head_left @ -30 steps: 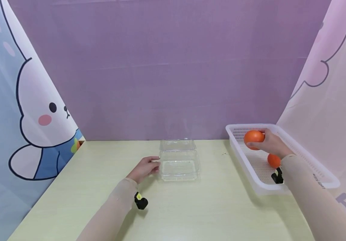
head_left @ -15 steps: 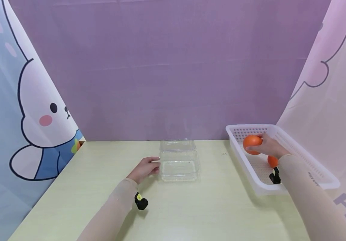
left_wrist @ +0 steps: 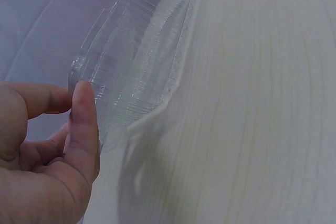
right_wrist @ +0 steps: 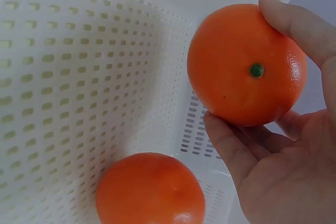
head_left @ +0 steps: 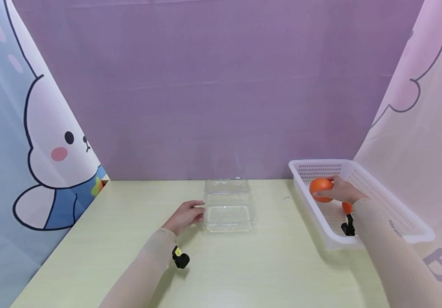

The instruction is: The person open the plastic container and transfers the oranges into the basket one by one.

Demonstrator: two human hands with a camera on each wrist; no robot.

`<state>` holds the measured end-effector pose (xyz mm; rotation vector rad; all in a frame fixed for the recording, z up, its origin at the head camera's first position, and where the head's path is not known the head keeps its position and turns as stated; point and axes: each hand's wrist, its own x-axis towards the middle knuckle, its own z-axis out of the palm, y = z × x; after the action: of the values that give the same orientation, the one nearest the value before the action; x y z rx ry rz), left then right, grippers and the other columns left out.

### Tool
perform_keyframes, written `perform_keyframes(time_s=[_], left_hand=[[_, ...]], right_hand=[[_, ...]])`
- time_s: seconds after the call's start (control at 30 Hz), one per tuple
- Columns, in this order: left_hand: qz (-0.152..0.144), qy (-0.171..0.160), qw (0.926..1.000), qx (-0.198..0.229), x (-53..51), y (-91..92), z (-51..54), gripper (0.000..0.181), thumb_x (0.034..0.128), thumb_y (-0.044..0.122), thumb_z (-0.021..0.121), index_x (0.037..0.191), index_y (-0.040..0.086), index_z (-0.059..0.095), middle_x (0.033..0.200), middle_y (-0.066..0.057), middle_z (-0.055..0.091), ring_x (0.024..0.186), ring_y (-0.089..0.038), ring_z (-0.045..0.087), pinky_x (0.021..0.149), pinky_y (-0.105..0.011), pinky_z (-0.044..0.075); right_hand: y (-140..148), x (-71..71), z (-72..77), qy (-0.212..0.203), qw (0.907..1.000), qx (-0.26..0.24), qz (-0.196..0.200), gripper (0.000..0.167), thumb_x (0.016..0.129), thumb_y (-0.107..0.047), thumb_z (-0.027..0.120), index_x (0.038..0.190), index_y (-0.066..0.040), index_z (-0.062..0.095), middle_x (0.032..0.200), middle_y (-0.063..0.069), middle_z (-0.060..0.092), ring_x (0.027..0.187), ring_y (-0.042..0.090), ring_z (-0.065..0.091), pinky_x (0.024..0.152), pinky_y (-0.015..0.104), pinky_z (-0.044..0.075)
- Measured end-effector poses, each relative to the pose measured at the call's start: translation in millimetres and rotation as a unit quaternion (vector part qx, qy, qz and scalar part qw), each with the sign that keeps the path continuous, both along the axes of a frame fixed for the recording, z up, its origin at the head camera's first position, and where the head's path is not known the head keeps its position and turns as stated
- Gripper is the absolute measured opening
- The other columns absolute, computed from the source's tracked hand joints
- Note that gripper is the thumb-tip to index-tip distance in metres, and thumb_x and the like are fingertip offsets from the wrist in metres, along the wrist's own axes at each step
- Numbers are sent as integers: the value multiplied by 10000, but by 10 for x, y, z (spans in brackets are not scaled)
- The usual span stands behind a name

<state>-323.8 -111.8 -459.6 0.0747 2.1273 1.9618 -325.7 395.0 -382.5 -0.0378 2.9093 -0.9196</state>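
Observation:
In the head view my right hand (head_left: 341, 191) grips an orange (head_left: 321, 190) over the left part of a white plastic basket (head_left: 405, 222). The right wrist view shows the orange (right_wrist: 245, 64) with a small green stem spot, held between thumb and fingers. A second orange (right_wrist: 150, 190) lies on the basket's floor; my right sleeve partly covers it in the head view. My left hand (head_left: 185, 217) is at the left side of a clear plastic clamshell box (head_left: 228, 211), whose lid stands open at the back. Up close, thumb and finger pinch the rim of the box (left_wrist: 126, 51).
The pale wooden table (head_left: 274, 273) carries the box in the middle and the basket at the right. A purple cloth (head_left: 221, 85) hangs behind. Printed cloths (head_left: 59, 128) flank both sides.
My right hand has lowered into the basket with the orange and shifted slightly left. My left hand and the clear box have stayed in place.

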Motion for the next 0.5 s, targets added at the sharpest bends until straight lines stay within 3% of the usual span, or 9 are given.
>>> perform_keyframes(time_s=[0.2,0.5], left_hand=[[-52,-41,10000,59,16,-5,29,444,1001,21,554,1414,-109,457,1114,-229,575,841,-178,602,742,-231,543],[-65,0,10000,53,17,-6,30,456,1001,22,548,1419,-123,440,1111,-229,574,846,-181,601,745,-228,543]], right_hand=[[25,-8,-19,-304,9993,-166,101,945,889,-473,738,1418,168,290,1288,318,477,1094,414,516,942,565,471],[108,-18,-87,-882,9955,-352,72,1070,868,-515,740,1486,131,152,1399,367,339,1212,495,403,983,642,412]])
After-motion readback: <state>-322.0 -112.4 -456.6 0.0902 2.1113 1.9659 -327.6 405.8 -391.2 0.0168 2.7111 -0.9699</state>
